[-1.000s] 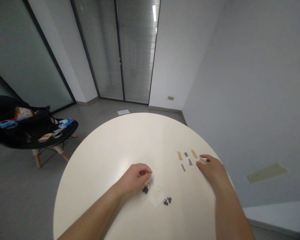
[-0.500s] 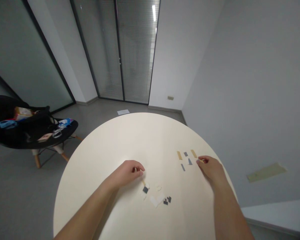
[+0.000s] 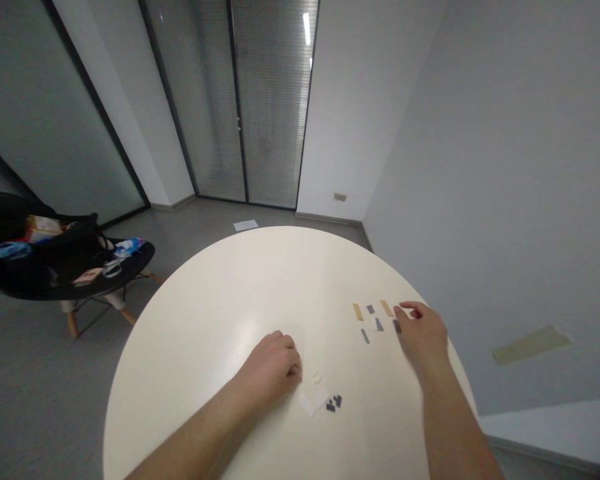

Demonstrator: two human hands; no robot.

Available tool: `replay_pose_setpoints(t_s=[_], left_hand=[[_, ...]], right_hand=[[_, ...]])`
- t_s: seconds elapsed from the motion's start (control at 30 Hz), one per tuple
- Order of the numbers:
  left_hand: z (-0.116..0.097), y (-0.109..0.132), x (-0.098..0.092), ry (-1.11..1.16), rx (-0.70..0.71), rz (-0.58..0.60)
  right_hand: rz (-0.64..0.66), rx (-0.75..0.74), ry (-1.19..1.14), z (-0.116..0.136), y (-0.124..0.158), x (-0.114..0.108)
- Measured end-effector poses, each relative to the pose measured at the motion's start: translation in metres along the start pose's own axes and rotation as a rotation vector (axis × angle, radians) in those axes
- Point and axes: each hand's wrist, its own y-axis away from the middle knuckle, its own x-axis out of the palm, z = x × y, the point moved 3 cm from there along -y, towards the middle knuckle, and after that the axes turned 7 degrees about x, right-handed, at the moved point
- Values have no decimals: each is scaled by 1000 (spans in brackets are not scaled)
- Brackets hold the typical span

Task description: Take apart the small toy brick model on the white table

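Note:
My left hand rests knuckles-up on the round white table, fingers curled down over small pieces that it hides. Just right of it lie a small cream piece, white flat pieces and dark pieces. My right hand lies near the table's right edge, fingers bent, beside a row of tan plates and small grey pieces. Its fingertips touch the table next to the right tan plate.
A black chair loaded with bags and packets stands on the floor at left. Glass partitions and blinds fill the back wall. A sheet of paper lies on the floor behind the table. A grey wall runs close on the right.
My left hand has come down and to the right, now covering the dark and tan pieces that lay beside it. My right hand shifted slightly up toward the tan plate.

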Motion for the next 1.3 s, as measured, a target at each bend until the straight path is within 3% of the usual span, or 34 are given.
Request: replay_pose_setpoints(t_s=[0.13,0.2,0.27,0.43,0.63,0.8,0.97,1.3], left_hand=[[3,-1,4,51,24,-7],[9,-2,7,143,-3,-52],[17,-2,9,289,-74,-137],[28,-3,14,658,-171,-345],[19,-4,9,799,-123,-404],[14,-5,10,866,-147,-345],[10,-5,9,923,-178,-300],[17,-7,16,903,-212,-395]], right_hand=[[7,-48,-94,27,15,3],[81,-80,-191,41,24,9],[247,-128,-314,54,36,16],[806,-205,-469,86,71,30],[1129,-140,-561,106,108,37],[1223,-188,-549,110,118,37],[1256,-143,-581,108,120,42],[1312,-85,-684,114,128,44]])
